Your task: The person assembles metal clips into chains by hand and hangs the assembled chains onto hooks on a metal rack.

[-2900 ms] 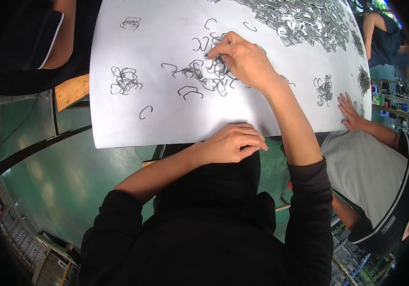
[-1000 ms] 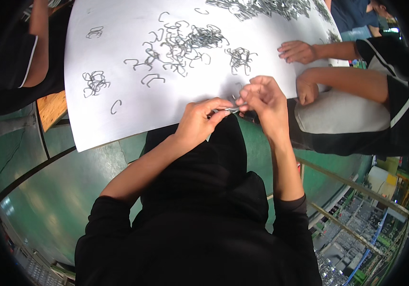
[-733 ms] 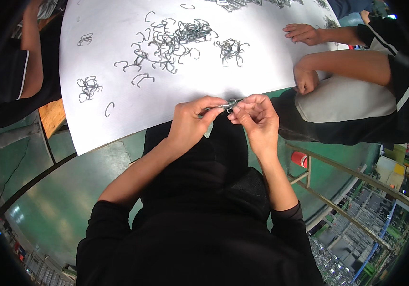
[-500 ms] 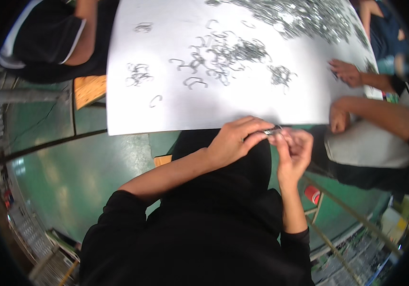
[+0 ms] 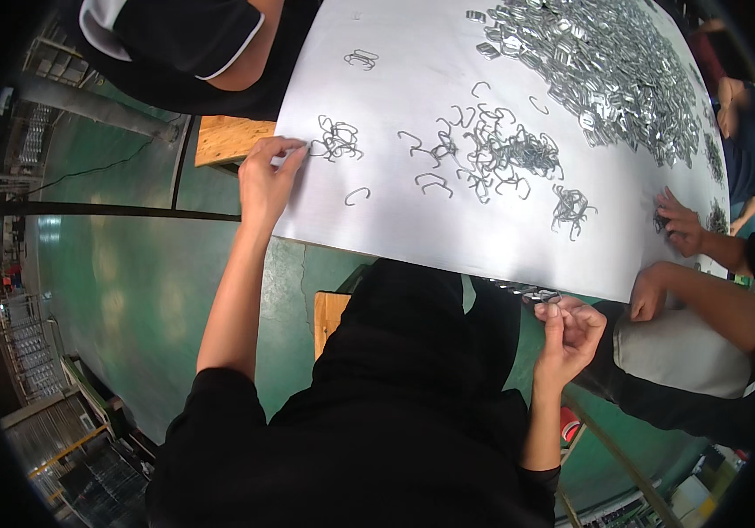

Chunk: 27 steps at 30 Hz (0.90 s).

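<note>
My left hand point(image 5: 267, 187) reaches over the table's left edge, thumb and fingertips brought together in a pinch. Its tips are at the border of a small pile of bent wire hooks point(image 5: 338, 139); whether a hook is between them is too small to tell. Below the table's front edge, my right hand point(image 5: 569, 341) is closed, pinching a row of shiny metal clips point(image 5: 531, 292) that sticks out to the left. A single wire hook point(image 5: 357, 195) lies near the left pile. A larger tangle of wire hooks point(image 5: 505, 154) covers the middle of the white tabletop point(image 5: 377, 231).
A big heap of shiny metal clips point(image 5: 606, 79) fills the far right. Another small pile of hooks point(image 5: 573, 211) lies nearer. A co-worker's hand point(image 5: 681, 224) works at the right edge; another person's arm point(image 5: 250, 48) is far left. A wooden stool point(image 5: 329, 321) stands below.
My left hand has left the clips in my right hand and moved far left to the small pile of hooks. My right hand still holds the clips. The whole view has shifted.
</note>
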Each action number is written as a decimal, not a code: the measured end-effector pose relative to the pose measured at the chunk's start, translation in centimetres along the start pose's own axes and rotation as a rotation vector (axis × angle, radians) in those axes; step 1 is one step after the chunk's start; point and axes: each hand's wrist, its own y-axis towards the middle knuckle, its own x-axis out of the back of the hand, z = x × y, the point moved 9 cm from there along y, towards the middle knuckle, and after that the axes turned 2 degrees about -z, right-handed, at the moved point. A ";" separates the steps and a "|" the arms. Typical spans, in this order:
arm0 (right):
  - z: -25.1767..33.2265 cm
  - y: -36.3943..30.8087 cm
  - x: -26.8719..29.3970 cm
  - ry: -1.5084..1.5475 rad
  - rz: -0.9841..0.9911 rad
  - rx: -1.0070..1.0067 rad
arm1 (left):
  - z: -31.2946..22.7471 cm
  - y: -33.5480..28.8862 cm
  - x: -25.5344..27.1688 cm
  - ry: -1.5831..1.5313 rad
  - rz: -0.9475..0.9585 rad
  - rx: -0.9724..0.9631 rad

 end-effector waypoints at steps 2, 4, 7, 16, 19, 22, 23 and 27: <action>0.1 0.0 0.1 -0.003 -0.002 0.001 | 1.0 1.0 -0.9 -0.010 0.021 -0.030; 0.1 -0.1 0.0 -0.002 -0.017 0.007 | 1.4 1.6 -1.5 0.051 0.052 0.013; 0.1 -0.2 0.3 -0.023 -0.020 0.003 | 0.7 1.5 -2.2 0.119 0.089 -0.184; 0.2 -0.1 -0.5 -0.045 0.001 -0.003 | -1.1 7.8 -4.5 -0.060 0.078 -0.239; 0.3 0.0 -0.8 -0.043 0.008 -0.016 | -0.8 12.2 -7.3 -0.079 0.140 -0.243; 0.5 0.1 -0.9 -0.056 0.007 -0.023 | -0.7 15.7 -10.2 -0.038 0.253 -0.262; 0.4 0.0 -0.9 -0.060 0.004 -0.027 | -0.9 16.6 -11.0 -0.025 0.306 -0.252; 0.2 -0.1 -1.3 -0.031 -0.002 -0.050 | -1.5 18.6 -13.4 0.079 0.490 -0.279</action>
